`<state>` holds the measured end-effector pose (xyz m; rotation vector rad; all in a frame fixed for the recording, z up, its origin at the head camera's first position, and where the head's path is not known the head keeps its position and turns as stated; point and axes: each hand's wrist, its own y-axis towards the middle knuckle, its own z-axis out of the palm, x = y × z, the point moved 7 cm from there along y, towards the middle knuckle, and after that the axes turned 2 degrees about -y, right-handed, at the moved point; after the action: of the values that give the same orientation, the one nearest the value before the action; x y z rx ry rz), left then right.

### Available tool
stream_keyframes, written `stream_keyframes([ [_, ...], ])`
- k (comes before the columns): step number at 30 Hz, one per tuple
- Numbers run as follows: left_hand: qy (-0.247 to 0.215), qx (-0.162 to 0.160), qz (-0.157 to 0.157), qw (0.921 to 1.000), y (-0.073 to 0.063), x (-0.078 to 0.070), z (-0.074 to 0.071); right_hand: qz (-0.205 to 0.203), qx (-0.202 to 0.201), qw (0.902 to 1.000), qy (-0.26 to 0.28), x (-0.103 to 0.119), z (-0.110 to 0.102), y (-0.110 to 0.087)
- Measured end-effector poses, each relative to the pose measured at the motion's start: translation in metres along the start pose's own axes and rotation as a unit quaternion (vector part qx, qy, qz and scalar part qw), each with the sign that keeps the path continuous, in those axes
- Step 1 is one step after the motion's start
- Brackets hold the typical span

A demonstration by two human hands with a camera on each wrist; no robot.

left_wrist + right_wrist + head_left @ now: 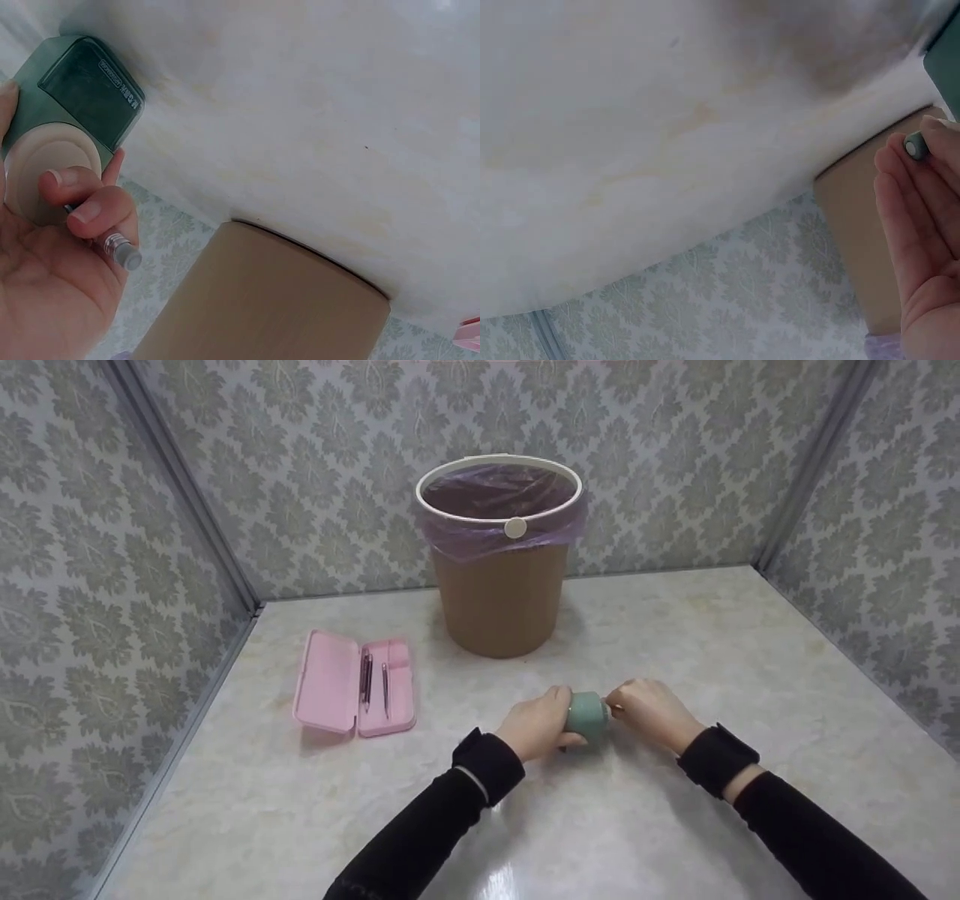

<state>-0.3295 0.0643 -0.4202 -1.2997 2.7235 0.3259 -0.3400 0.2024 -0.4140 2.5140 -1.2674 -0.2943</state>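
Head view: your left hand (536, 726) grips green sharpener (587, 713) and pencil (118, 249), fingers curled, likely bracing both; right hand (649, 711) pinches knob (916, 145), presumably for cranking.

We see two arms in long sleeves. The left sleeve (420, 836) is black, and so is the right sleeve (825, 836). The cloth sits close to the arms. Around each wrist we see a wide black band, the left band (491, 765) and the right band (718, 761). Each one has a little bit that sticks up at its edge. Between the right band and its sleeve we see a small strip of bare wrist. The left hand (534, 725) and the right hand (652, 712) are bare, and we spot short fingernails (88, 212) on the left one.
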Motion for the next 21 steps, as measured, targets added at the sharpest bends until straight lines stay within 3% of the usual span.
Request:
stream_keyframes([
  [5, 0.001, 0.001, -0.008, 1.0, 0.001, 0.001, 0.0, 0.013, 0.016, 0.9996, 0.018, 0.002, 0.005, -0.007],
  [21, -0.011, 0.017, -0.017, 0.9997, -0.001, 0.0, -0.001, -0.008, 0.048, 0.997, 0.06, 0.017, -0.004, -0.031],
])
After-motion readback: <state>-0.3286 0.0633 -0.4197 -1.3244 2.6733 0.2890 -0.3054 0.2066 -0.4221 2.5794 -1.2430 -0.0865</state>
